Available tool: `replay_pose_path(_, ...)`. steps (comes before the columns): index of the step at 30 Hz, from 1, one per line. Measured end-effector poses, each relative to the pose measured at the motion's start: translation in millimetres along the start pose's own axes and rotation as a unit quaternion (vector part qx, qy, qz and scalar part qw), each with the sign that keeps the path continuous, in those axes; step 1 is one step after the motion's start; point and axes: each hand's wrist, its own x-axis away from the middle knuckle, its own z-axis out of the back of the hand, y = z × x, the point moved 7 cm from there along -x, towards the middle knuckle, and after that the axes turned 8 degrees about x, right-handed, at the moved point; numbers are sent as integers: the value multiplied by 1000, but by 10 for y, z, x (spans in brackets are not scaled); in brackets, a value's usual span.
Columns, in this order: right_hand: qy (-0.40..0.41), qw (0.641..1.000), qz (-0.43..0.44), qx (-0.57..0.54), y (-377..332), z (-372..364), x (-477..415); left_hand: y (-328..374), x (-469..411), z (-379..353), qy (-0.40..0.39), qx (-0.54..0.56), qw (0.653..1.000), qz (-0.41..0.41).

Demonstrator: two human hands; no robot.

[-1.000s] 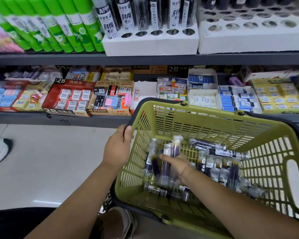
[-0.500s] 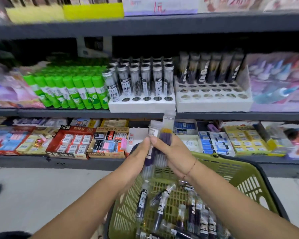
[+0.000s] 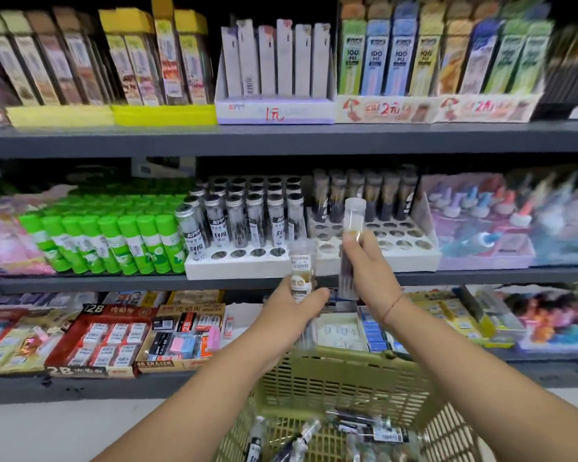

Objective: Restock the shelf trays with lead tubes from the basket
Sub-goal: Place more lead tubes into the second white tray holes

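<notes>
My right hand (image 3: 367,265) grips a clear lead tube (image 3: 353,216) upright, its cap raised in front of the right white tray (image 3: 411,258). My left hand (image 3: 296,310) holds another labelled lead tube (image 3: 301,268) just below the shelf edge, in front of the left white tray (image 3: 237,266). The left tray carries several silver-capped tubes (image 3: 244,221) with open holes along its front row. The right tray has a back row of dark tubes (image 3: 364,195) and many open holes. The olive green basket (image 3: 341,378) sits below my arms, with several loose tubes (image 3: 357,428) in its bottom.
Green glue sticks (image 3: 114,241) crowd the shelf left of the trays, pastel packs (image 3: 501,221) lie to the right. Eraser boxes (image 3: 114,335) fill the lower shelf behind the basket. Boxed pencils and refills (image 3: 274,68) line the upper shelf. Pale floor (image 3: 64,431) shows at lower left.
Both hands have risen from the basket with tubes and separated: the right one lifted toward the right tray, the left one holds its own tube lower. The view tilted upward.
</notes>
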Motion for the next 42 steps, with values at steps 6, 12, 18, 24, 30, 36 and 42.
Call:
replay_pose_path(6,10,994,59,95,-129,285,-673,70,-337,-9,40,-34,998,-36)
replay_pose_path(12,48,986,45,153,-157,271,-1190,-32,-561,-134,2,-71,996,-57)
replay_pose_path(18,62,971,66,222,-47,152,-1457,-49,-594,-134,-10,-80,994,-77)
replay_pose_path(24,26,931,121,342,-159,52,-1441,-62,-608,-80,-29,-89,993,-74)
replay_pose_path(30,31,935,115,333,-104,17,-1537,-78,-621,-85,-31,-84,993,-81)
replay_pose_path(36,37,947,109,300,-60,19,-1533,-73,-602,-98,-32,-82,993,-81)
replay_pose_path(42,22,935,137,325,35,-58,-1499,-61,-610,-85,-38,-81,993,-80)
